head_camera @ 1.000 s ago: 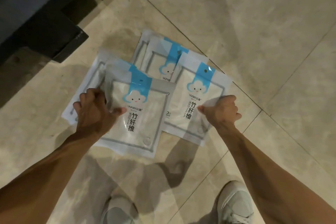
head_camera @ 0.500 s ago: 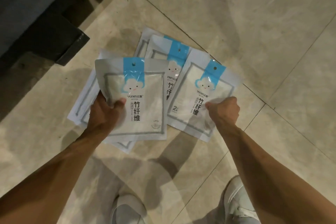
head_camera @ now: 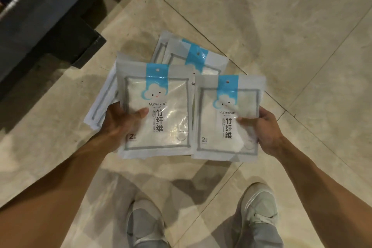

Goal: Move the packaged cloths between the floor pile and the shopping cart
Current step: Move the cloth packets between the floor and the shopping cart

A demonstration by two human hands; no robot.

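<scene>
CHANGE: both packs now lifted off the pile | HANDS: my left hand grips left pack, right hand grips right pack | NEXT: carry to cart, not in view.

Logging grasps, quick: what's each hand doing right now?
Left hand: grips a cloth packet.
Right hand: grips another cloth packet.

Two flat clear cloth packets, blue cloud labels: left packet, right packet; floor pile behind.

Beige tiled floor, dark fixture
</scene>
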